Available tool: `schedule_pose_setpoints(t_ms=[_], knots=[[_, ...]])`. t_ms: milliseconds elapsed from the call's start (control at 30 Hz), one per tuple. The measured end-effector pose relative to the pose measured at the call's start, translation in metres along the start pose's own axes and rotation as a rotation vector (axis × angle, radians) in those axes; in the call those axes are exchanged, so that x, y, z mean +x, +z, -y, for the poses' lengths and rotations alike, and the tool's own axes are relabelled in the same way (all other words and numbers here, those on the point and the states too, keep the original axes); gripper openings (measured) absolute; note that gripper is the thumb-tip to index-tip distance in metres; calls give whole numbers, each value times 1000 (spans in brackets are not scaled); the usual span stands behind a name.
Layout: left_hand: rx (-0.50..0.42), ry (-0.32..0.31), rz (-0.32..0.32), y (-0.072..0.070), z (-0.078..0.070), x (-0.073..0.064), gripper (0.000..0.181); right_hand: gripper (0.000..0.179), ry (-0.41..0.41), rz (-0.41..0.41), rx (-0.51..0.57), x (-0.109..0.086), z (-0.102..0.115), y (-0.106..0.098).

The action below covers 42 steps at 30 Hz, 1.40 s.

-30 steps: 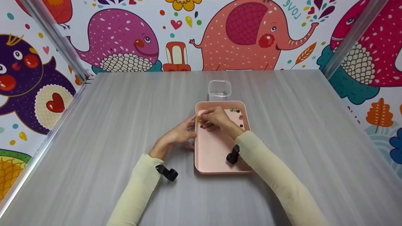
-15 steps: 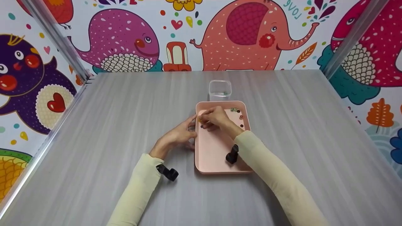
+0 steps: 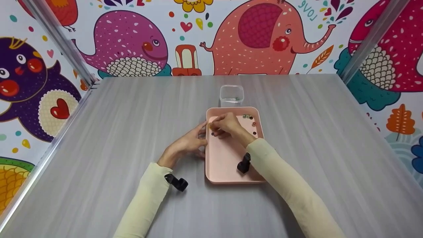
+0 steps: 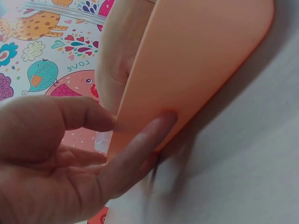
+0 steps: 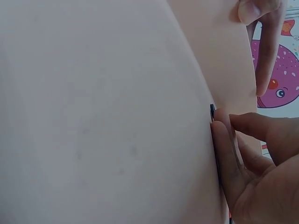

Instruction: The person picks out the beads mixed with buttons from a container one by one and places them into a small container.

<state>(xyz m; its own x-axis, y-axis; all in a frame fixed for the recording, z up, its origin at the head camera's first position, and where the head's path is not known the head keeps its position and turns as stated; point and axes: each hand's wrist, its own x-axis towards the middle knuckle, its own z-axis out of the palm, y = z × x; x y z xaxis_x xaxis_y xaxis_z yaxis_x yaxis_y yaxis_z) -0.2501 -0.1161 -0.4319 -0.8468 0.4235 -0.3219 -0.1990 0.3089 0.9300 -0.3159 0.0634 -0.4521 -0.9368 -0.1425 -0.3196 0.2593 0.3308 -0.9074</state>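
Covering part of a small yellow piece with its bent fingers, at the left side inside the pale-pink rectangular tray, your right hand hides any grasp, so you cannot tell; your left hand, fingers relaxed, touches that side from outside.

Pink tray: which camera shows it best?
Head view: it shows the tray from above, nearly the whole rim, though the right hand and arm cover part. Left wrist shows only the outer side of a wall, with the left hand against it; right wrist, just part of the floor and one wall.
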Motion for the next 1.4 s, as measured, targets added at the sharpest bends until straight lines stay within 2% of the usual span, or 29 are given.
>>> schedule_pose_setpoints(t_ms=[300,767,1067,1267,1400], knots=[[1,-15,-8,1,1,1,89,19,-14,-11,-9,2,-1,1],[-3,-4,6,-1,2,2,89,16,-38,-29,-18,-1,-1,1],[8,3,-1,0,3,2,90,21,-11,-30,-34,-2,1,0],[-18,4,4,0,4,2,91,23,23,-16,-18,-1,3,0],[-30,11,6,0,4,2,91,23,13,-13,-30,-1,5,-2]])
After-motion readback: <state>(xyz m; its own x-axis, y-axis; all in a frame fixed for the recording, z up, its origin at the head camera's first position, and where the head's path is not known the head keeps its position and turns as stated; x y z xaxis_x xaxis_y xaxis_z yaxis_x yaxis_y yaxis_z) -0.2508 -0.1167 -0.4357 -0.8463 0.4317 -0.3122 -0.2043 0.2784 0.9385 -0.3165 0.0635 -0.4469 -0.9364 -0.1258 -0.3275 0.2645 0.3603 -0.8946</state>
